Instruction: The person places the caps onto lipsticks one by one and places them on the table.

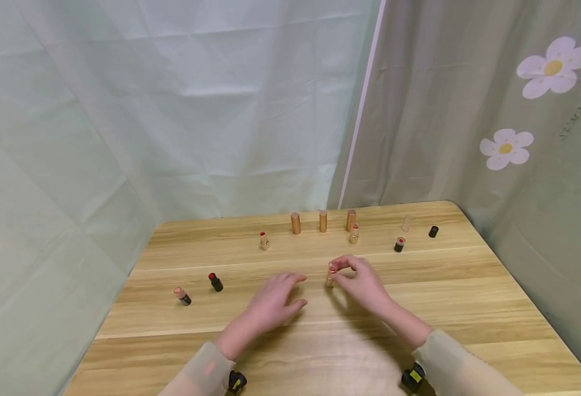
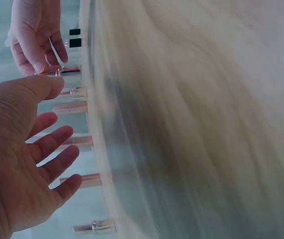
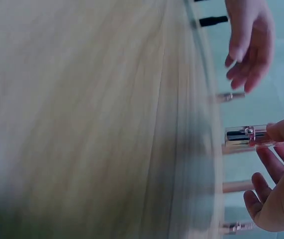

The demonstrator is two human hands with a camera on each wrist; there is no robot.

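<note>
In the head view my right hand (image 1: 362,283) pinches the top of a gold lipstick (image 1: 330,279) between thumb and fingertips. The right wrist view shows a clear cover around this lipstick (image 3: 238,135), with the fingers at the cover's upper end. It stands upright, its lower end close over the table. My left hand (image 1: 275,302) hovers to its left, fingers spread and relaxed, holding nothing. Behind the hands are an uncapped gold lipstick (image 1: 264,242) with a red tip and another gold lipstick (image 1: 354,235).
Copper-coloured tubes (image 1: 296,224) stand along the back of the wooden table (image 1: 310,363). At right are a clear cap (image 1: 406,223), a small black cylinder (image 1: 433,231) and a black piece with red top (image 1: 399,245). A black lipstick (image 1: 216,283) and a pink-and-black one (image 1: 183,297) stand at left.
</note>
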